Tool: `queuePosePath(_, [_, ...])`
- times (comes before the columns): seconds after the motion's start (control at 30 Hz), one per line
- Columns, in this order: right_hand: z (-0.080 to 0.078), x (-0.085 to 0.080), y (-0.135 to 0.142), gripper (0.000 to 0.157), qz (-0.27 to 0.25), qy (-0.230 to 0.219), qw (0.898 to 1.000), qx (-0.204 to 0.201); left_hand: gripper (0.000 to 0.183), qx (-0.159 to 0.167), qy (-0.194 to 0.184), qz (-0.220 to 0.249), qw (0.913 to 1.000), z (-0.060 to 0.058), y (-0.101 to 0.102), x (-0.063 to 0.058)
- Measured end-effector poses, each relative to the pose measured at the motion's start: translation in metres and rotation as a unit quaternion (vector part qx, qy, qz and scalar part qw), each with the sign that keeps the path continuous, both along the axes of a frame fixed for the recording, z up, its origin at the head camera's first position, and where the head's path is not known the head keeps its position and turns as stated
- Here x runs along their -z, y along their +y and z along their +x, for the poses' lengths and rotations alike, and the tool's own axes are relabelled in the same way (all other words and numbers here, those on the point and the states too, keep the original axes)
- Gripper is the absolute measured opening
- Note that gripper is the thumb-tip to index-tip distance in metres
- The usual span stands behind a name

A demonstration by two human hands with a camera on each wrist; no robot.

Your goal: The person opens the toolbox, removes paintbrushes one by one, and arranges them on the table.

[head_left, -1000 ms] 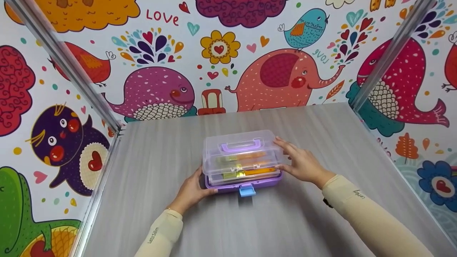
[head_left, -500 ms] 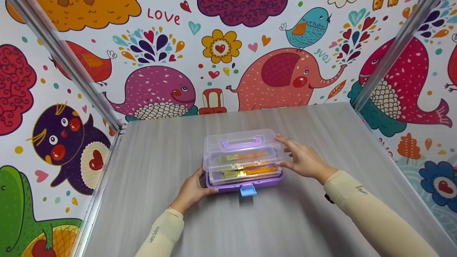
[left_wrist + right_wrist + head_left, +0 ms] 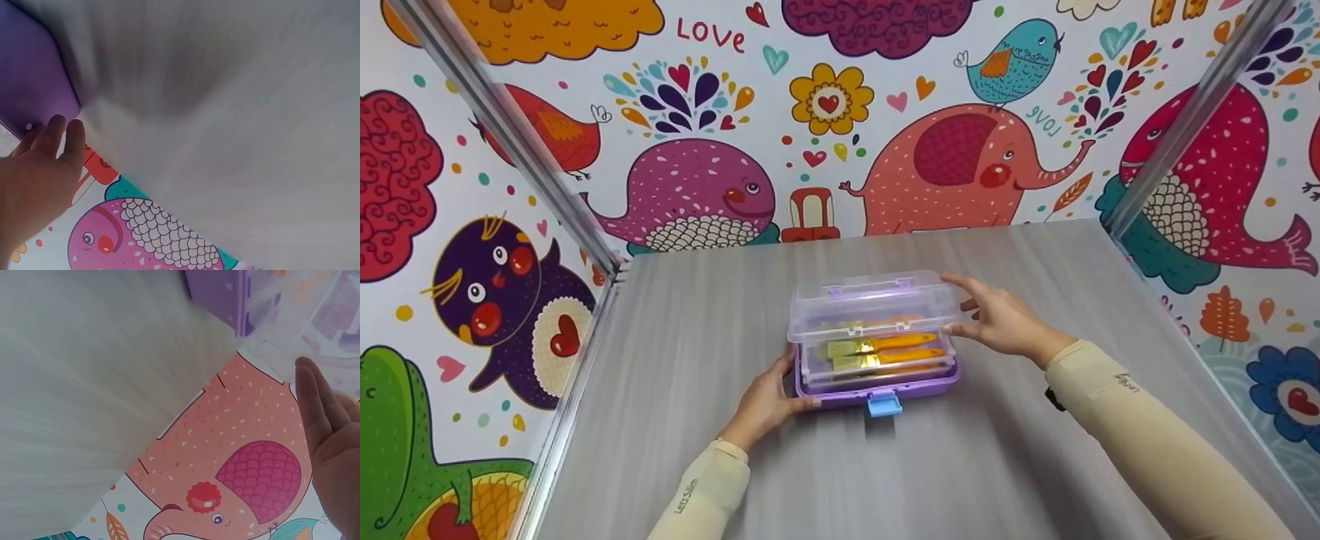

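A purple storage box (image 3: 930, 387) stands on the table, with its light-blue front latch (image 3: 884, 405) hanging loose. Its clear lid (image 3: 877, 304), bearing a purple handle, is partly raised and tilted back. Several paintbrushes (image 3: 896, 358) with orange handles and pale bristles lie in a clear tray inside. My left hand (image 3: 769, 403) grips the left end of the base, thumb at the front corner; in the left wrist view its fingers touch the purple wall (image 3: 34, 73). At the right, my right hand (image 3: 997, 319) holds the lid's side edge between thumb and fingers.
The grey wood-grain table (image 3: 697, 315) runs around the box. Walls with printed cartoon animals (image 3: 697, 191) enclose it at the back and sides, with metal posts (image 3: 1185, 127) at the back corners.
The lid has swung further up and back with my right hand, which has risen slightly. More of the brushes and tray shows. My left hand stays on the base.
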State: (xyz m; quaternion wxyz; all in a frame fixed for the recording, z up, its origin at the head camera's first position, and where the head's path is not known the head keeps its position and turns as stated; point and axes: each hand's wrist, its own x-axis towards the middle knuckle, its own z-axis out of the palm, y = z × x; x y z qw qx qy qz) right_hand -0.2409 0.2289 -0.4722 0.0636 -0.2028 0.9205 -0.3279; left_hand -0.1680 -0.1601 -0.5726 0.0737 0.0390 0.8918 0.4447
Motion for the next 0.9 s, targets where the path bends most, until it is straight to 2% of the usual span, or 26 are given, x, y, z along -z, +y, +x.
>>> queuePosePath(0.13, [-0.006,-0.003,0.0,0.082,-0.01,-0.02,1.0,-0.008,0.104,-0.003,-0.007,-0.003,1.0,0.005,0.0,0.002])
queuePosePath(0.3, [-0.015,-0.006,0.0,0.082,-0.024,-0.049,0.998,-0.009,0.105,-0.007,-0.013,0.007,0.9999,0.005,0.0,0.003])
queuePosePath(0.53, [-0.035,-0.008,-0.004,0.081,-0.103,-0.081,0.991,-0.011,0.108,-0.01,-0.017,0.004,0.9998,0.003,0.0,0.004])
queuePosePath(0.73, [-0.045,-0.008,-0.009,0.08,-0.161,-0.104,0.981,0.027,0.106,-0.01,-0.007,-0.022,0.9997,0.001,0.0,0.0])
queuePosePath(0.9, [-0.051,-0.006,-0.013,0.08,-0.172,-0.112,0.977,0.057,0.106,-0.006,-0.007,-0.025,0.9996,0.001,0.0,-0.003])
